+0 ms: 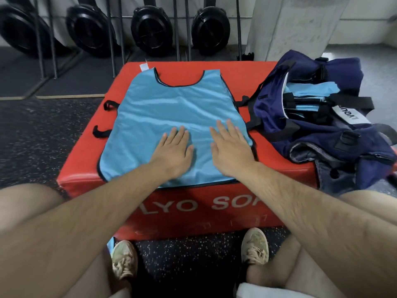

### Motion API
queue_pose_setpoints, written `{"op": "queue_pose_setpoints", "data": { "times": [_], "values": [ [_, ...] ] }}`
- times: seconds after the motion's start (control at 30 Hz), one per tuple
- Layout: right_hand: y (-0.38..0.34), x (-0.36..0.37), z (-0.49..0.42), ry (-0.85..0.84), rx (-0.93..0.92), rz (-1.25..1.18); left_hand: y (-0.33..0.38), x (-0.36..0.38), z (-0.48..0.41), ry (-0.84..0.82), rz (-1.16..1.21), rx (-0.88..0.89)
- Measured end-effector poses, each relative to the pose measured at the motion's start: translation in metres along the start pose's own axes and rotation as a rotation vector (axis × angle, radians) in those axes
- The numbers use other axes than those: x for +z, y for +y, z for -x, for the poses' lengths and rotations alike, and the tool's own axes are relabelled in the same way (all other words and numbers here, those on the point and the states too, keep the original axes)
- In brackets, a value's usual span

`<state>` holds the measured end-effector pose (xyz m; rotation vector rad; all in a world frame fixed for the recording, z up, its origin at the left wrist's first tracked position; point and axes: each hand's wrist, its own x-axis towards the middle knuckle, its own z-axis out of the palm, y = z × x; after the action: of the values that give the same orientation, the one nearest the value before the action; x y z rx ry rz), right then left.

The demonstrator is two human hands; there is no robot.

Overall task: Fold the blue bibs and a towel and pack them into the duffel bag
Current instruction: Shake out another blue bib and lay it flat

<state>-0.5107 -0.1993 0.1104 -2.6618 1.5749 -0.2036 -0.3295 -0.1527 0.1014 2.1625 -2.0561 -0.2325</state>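
Both the left hand (174, 148) and right hand (231, 145) press flat, fingers straight and slightly spread, on a blue bib (171, 108). The bib lies unfolded beneath the fingers, stretching beyond the fingertips. The open duffel bag (318, 117) sits right of them.

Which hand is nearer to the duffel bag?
Right. The right hand lies flat on the blue bib near the edge facing the duffel bag; the left hand lies farther away, mid-bib.

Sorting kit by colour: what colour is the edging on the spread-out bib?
Black edging on the light blue bib, clearest around the neckline in the head view.
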Motion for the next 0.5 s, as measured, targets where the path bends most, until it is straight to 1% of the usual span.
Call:
{"op": "queue_pose_setpoints", "data": {
  "times": [0.07, 0.13, 0.2, 0.3, 0.4, 0.5],
  "values": [
    [-0.023, -0.002, 0.007, 0.013, -0.118, -0.049, 0.004, -0.001, 0.01, 0.052, -0.032, 0.052],
    [-0.039, 0.004, 0.015, -0.045, -0.134, -0.092, 0.001, 0.0, 0.019, 0.056, -0.035, 0.06],
    [-0.039, 0.014, 0.019, -0.097, -0.12, -0.087, -0.011, 0.004, 0.027, 0.047, -0.036, 0.027],
    [-0.011, 0.017, 0.019, -0.1, -0.095, -0.073, -0.036, 0.003, 0.041, 0.04, -0.026, -0.03],
    [0.025, 0.014, 0.017, -0.116, -0.022, -0.043, -0.06, -0.007, 0.051, 0.008, -0.031, -0.078],
    [0.042, 0.012, 0.022, -0.104, 0.028, -0.019, -0.083, -0.013, 0.058, 0.013, -0.023, -0.151]
  ]
}}
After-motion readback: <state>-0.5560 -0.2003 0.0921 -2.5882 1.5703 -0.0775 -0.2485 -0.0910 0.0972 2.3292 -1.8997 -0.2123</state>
